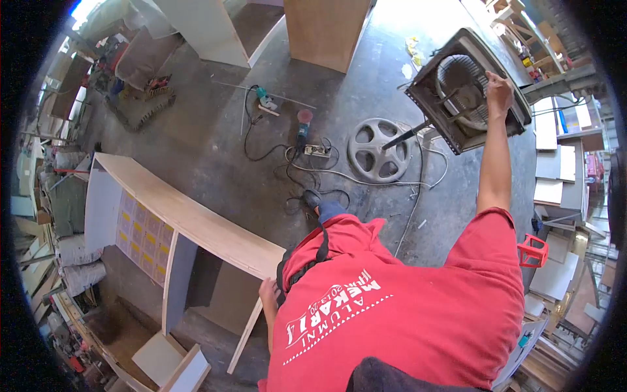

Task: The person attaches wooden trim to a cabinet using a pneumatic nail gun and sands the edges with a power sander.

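One fan (465, 91) in a square, dirty housing stands at the person's right, tilted in view. The right hand (499, 95) touches its housing on the near side, with the fingers bent; whether they grip it, I cannot tell. One dark pole (406, 137) slants down from the fan to one round base (359, 147) on the floor, left of the fan, with five openings showing in it.

The left hand (268, 291) is well left of the fan and nearer the person, on the end of a long wooden cabinet (196, 209). Its fingers lie at the board's edge, partly hidden, so I cannot tell whether they are closed on it. The cabinet lies with its open side showing, and one divider (179, 281) parts it into two bays, one of them with a patterned panel (140, 235) at its back.

Two power tools lie on the floor left of the fan, beyond the base: one sander (303, 127) with a reddish disc, and one teal tool (264, 99) farther left. One power strip (318, 151) is between the base and the cabinet, with dark and pale cords around it. Two more cabinets, one white (206, 29) and one brown (326, 32), stand farther off than the fan, to its left. One red plastic thing (533, 251) is nearer the person than the fan.
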A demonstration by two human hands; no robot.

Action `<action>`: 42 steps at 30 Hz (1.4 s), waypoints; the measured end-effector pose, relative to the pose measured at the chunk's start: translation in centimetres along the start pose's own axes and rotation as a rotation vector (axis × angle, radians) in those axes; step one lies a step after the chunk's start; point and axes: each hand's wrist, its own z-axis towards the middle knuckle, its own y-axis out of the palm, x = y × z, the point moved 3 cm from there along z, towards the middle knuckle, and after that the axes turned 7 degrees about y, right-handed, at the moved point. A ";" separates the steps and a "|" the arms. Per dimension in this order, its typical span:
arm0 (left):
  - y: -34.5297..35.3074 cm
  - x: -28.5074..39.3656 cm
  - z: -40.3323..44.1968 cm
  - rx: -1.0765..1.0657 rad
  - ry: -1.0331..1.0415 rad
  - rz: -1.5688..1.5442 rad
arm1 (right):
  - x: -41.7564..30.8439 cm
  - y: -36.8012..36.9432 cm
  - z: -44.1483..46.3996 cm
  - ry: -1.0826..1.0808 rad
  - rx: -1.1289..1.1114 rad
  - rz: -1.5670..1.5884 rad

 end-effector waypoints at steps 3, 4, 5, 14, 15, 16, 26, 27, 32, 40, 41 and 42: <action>-1.3 -9.7 -4.1 0.061 -0.007 -0.014 | 1.6 1.8 0.4 0.209 -0.159 -0.104; -1.3 -11.3 -5.3 0.159 -0.201 -0.228 | 1.8 2.1 0.7 0.209 -0.167 -0.120; -1.4 -12.9 -6.7 0.305 -0.377 -0.448 | 2.8 3.4 1.1 0.152 -0.149 -0.074; 1.7 -14.2 -11.3 0.362 -0.463 -0.473 | 2.8 4.8 0.4 0.258 -0.255 -0.002; 2.0 -13.4 -11.2 0.370 -0.477 -0.479 | 0.7 2.8 -1.0 0.118 0.011 -0.073; 2.6 -12.5 -11.0 0.367 -0.467 -0.465 | -3.0 -0.7 -3.0 -0.026 0.281 -0.132; 5.2 -2.8 -11.1 0.464 -0.465 -0.451 | -33.4 28.2 -36.2 -0.630 -1.220 0.380; 5.9 -1.6 -11.6 0.532 -0.460 -0.462 | -36.7 28.2 -39.8 -0.753 -1.238 0.359; 10.1 7.1 -14.9 0.411 -0.768 -0.330 | -48.7 41.9 -51.6 -0.910 -1.487 0.196; 16.5 16.7 -18.2 0.217 -1.180 -0.286 | -55.9 63.7 -58.5 -1.053 -1.207 0.254; 16.8 17.2 -18.1 0.194 -1.174 -0.234 | -56.2 66.1 -58.9 -1.032 -1.236 0.219; 17.0 17.8 -18.0 0.171 -1.168 -0.180 | -56.2 68.9 -59.5 -1.025 -1.266 0.196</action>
